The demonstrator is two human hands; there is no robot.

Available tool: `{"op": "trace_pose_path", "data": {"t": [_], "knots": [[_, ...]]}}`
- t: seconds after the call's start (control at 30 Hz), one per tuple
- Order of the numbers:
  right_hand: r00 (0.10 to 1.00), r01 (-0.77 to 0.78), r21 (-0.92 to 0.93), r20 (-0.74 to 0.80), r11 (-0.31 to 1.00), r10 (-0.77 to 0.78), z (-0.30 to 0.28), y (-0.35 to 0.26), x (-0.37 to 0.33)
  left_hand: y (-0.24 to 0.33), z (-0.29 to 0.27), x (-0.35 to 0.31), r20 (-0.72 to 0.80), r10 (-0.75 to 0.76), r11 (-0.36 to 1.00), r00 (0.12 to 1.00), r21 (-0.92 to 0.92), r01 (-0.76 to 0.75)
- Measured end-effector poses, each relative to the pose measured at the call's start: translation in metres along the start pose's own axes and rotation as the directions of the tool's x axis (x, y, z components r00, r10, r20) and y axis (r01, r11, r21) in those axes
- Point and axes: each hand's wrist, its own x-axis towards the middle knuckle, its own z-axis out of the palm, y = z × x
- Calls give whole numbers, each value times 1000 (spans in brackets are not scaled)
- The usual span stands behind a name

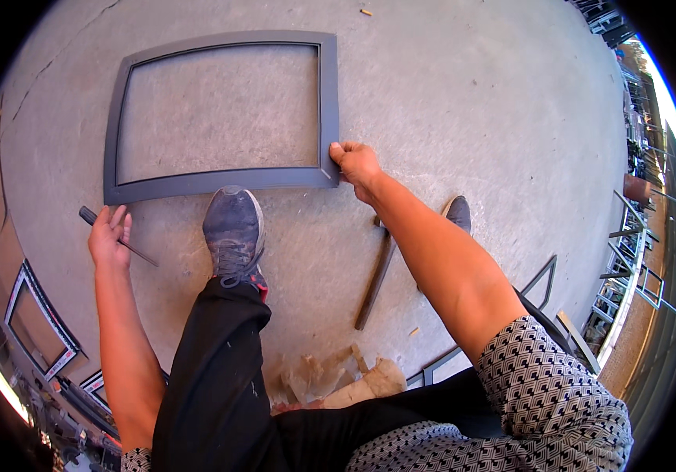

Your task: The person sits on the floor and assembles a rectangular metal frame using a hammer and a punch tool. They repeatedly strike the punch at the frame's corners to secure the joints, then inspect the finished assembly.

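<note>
A grey rectangular metal frame (220, 182) lies on the concrete floor ahead of me. My right hand (357, 165) is closed on its right side, close to the near right corner, thumb on top. By the near left corner is my left hand (110, 236), fingers bent round a screwdriver (139, 253) whose dark handle sticks out to the left and whose thin shaft points right. The left fingertips are close below that corner; whether they touch it I cannot tell. A hammer (375, 279) with a dark handle lies on the floor beneath my right forearm.
My left shoe (233, 224) stands at the frame's near edge; my right shoe (459, 212) is partly behind my forearm. Crumpled brown wrapping (346, 381) lies near my legs. Another frame (43, 318) rests at the left. Metal frames (625, 259) are stacked along the right edge.
</note>
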Motion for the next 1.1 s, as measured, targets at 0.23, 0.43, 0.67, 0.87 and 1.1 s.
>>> {"op": "trace_pose_path", "data": {"t": [0.23, 0.43, 0.67, 0.87, 1.1], "knots": [[1000, 26, -205, -7, 978, -28, 15, 55, -34, -36, 2, -48, 75, -70, 952, 995, 303, 44], [997, 40, -348, -53, 937, -62, 18, 76, -40, -69, 22, -81, 200, -154, 905, 968, 421, 57], [997, 74, -563, 37, 823, -65, 17, 72, -45, -59, 50, -90, 227, -104, 841, 968, 540, -36], [988, 136, -696, 44, 705, -148, 16, 69, -54, -67, 43, -82, 159, -86, 787, 984, 617, -31], [956, 74, -704, -152, 706, -251, -33, 94, -128, -80, 35, -83, 107, -78, 743, 991, 669, -14]]}}
